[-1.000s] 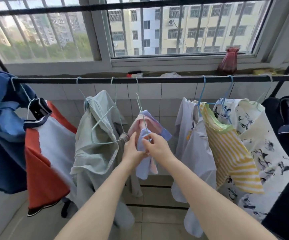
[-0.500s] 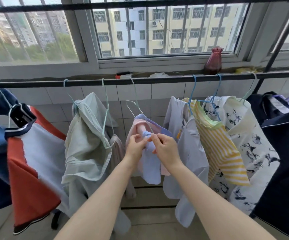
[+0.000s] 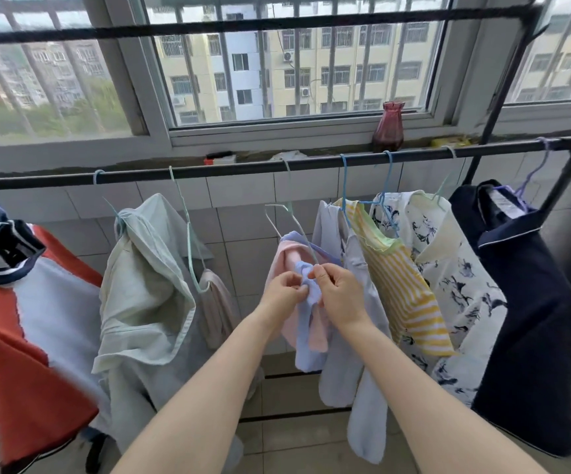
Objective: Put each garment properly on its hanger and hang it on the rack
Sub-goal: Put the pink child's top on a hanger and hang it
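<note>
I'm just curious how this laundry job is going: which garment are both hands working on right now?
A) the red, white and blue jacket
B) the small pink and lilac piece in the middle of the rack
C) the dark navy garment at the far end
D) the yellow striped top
B: the left hand and right hand both pinch the bunched fabric of the pink and lilac garment, which hangs on a pale wire hanger hooked over the rack bar.

Bright window daylight, soft blur, bowed edges
</note>
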Demonstrator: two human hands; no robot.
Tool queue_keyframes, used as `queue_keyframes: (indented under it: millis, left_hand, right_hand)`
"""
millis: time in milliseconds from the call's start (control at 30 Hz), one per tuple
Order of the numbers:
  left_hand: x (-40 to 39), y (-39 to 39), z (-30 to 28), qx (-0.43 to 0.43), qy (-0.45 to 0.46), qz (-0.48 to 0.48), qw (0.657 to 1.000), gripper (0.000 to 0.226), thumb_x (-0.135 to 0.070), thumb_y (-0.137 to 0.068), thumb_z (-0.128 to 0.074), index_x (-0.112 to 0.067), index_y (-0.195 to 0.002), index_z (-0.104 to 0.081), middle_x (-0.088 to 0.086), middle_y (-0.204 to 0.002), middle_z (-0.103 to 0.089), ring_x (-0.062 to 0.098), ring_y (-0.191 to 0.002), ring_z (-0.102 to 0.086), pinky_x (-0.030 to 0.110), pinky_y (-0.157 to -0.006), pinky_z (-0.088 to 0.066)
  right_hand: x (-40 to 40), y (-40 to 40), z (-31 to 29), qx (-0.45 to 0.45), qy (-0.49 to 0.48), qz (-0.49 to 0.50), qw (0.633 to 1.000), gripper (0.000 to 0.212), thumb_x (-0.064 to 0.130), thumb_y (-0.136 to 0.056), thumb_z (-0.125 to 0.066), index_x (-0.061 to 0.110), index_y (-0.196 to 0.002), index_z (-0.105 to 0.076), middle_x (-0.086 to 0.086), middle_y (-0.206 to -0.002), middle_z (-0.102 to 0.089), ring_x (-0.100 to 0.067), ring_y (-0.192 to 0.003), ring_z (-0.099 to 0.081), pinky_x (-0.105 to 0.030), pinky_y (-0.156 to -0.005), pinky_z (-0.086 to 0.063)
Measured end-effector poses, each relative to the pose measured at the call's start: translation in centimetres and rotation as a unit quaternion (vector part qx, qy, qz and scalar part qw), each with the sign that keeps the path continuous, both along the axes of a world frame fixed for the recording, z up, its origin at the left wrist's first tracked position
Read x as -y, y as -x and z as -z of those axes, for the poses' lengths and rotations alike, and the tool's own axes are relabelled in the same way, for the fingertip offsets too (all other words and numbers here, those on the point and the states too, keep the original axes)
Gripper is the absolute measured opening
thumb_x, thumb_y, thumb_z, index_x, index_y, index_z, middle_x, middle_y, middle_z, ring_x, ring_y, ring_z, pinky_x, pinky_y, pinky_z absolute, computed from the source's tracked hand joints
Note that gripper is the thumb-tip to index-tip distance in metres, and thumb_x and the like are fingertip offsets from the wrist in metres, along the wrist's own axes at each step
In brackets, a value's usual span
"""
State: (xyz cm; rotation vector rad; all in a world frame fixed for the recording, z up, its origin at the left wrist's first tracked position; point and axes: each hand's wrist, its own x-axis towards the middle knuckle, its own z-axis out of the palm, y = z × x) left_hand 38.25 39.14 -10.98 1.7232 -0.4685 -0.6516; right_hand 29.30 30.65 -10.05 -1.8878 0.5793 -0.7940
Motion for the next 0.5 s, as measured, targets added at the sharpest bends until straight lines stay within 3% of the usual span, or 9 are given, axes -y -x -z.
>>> queue_keyframes:
  millis: [67, 133, 267, 333, 400, 433, 500]
  left_hand:
    - [0.0, 0.2, -0.3, -0.060, 0.083, -0.061, 0.993, 0.014, -0.002, -0.095, -0.052, -0.012, -0.086, -0.056, 0.011, -0.087, -0.059, 0.022, -0.083, -0.053, 0.035, -0.080, -0.045]
    - [-0.4, 0.4, -0.9, -0.117, 0.149, -0.127, 0.974, 0.013, -0.002, -0.099, -0.047, -0.009, -0.090, -0.054, 0.014, -0.089, -0.060, 0.025, -0.083, -0.055, 0.044, -0.082, -0.048]
    - [-2.1, -0.4, -1.3, -0.173, 0.210, -0.220, 0.937, 0.013, -0.005, -0.099, -0.039, -0.004, -0.104, -0.050, 0.015, -0.093, -0.060, 0.025, -0.078, -0.058, 0.038, -0.073, -0.053]
    - [-3.7, -0.7, -1.1, -0.135, 0.175, -0.189, 0.957, 0.031, -0.032, -0.101, -0.051, -0.002, -0.108, -0.054, 0.017, -0.097, -0.064, 0.025, -0.082, -0.063, 0.038, -0.076, -0.057]
    - [-5.7, -0.3, -1.2, -0.037, 0.065, -0.077, 0.994, 0.051, -0.046, -0.083, -0.074, -0.001, -0.106, -0.064, 0.009, -0.091, -0.068, 0.016, -0.077, -0.064, 0.024, -0.066, -0.055]
    - [-6.6, 0.1, -1.1, 0.010, 0.005, -0.037, 0.999, 0.044, -0.038, -0.072, -0.085, -0.006, -0.097, -0.068, 0.002, -0.083, -0.067, 0.010, -0.071, -0.060, 0.018, -0.060, -0.051]
    - [-7.9, 0.6, -0.6, 0.068, -0.067, -0.030, 0.995, 0.019, -0.026, -0.056, -0.080, -0.018, -0.069, -0.068, -0.006, -0.065, -0.059, 0.009, -0.064, -0.051, 0.017, -0.054, -0.043]
  right_hand:
    - [1.0, 0.4, -0.1, -0.013, 0.004, 0.011, 1.000, 0.029, 0.020, -0.100, -0.051, 0.010, -0.078, -0.068, 0.003, -0.063, -0.062, -0.019, -0.063, -0.059, -0.034, -0.066, -0.046]
    - [1.8, 0.6, 0.1, -0.017, 0.005, 0.018, 1.000, 0.028, 0.020, -0.100, -0.051, 0.018, -0.076, -0.066, 0.010, -0.054, -0.057, -0.013, -0.056, -0.055, -0.031, -0.063, -0.044]
    - [2.2, 0.9, 0.5, -0.024, 0.010, 0.018, 0.999, 0.027, 0.020, -0.100, -0.051, 0.014, -0.080, -0.068, 0.011, -0.054, -0.056, -0.023, -0.059, -0.057, -0.036, -0.065, -0.047]
    - [2.1, 0.8, 0.6, -0.030, 0.008, 0.018, 0.999, 0.029, 0.020, -0.100, -0.051, 0.007, -0.082, -0.069, 0.004, -0.061, -0.057, -0.030, -0.063, -0.060, -0.040, -0.067, -0.049]
    - [2.0, 0.6, 0.6, -0.033, 0.000, 0.014, 0.999, 0.031, 0.020, -0.100, -0.050, 0.003, -0.083, -0.068, -0.002, -0.060, -0.057, -0.035, -0.065, -0.060, -0.044, -0.067, -0.050]
    - [1.9, 0.6, 0.5, -0.030, -0.006, 0.013, 0.999, 0.031, 0.021, -0.100, -0.050, 0.002, -0.083, -0.068, -0.004, -0.060, -0.057, -0.036, -0.065, -0.061, -0.045, -0.067, -0.050]
    - [2.2, 0.6, 0.5, -0.026, -0.022, 0.020, 0.999, 0.031, 0.021, -0.101, -0.050, 0.002, -0.083, -0.067, -0.005, -0.061, -0.058, -0.032, -0.064, -0.062, -0.042, -0.067, -0.049]
